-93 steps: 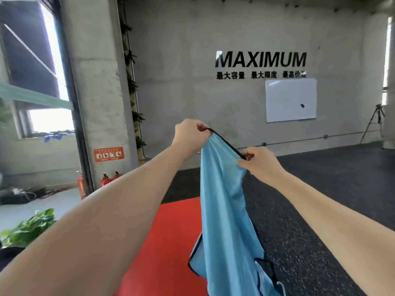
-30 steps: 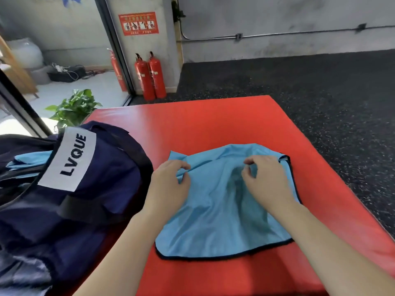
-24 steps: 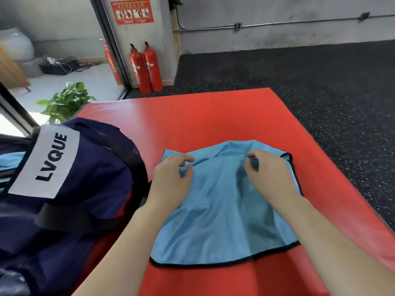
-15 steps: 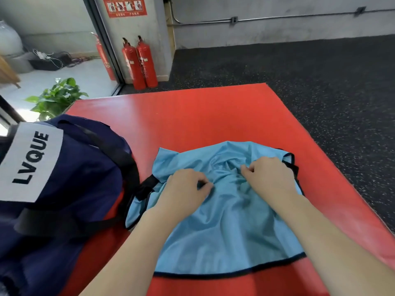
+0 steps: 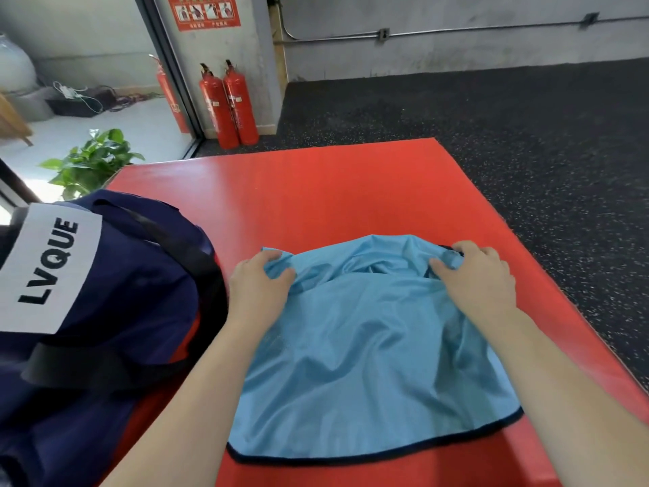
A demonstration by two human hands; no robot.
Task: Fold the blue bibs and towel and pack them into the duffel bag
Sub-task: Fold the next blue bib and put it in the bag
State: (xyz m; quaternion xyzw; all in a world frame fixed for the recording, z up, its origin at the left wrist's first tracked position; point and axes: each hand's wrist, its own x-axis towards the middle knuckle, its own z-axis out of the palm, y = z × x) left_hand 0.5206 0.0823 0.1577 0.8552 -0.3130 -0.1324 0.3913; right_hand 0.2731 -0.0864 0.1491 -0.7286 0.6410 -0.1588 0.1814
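On the red mat [image 5: 333,191] the bib [image 5: 368,346] lay spread flat, black hem nearest the person. Half a second before, both hands were bunched near its middle; now the left hand [image 5: 258,293] and right hand [image 5: 481,279] had moved apart, each pinching a far corner, likely squaring it for folding. The duffel [image 5: 105,311] sat just beside, crowding the left edge. Extinguishers [image 5: 228,103] stood well apart.

The bib [image 5: 368,346] lies on the mat [image 5: 316,191], its far corners pinched by both hands; the bag [image 5: 105,311] sits left of the left hand [image 5: 258,286].
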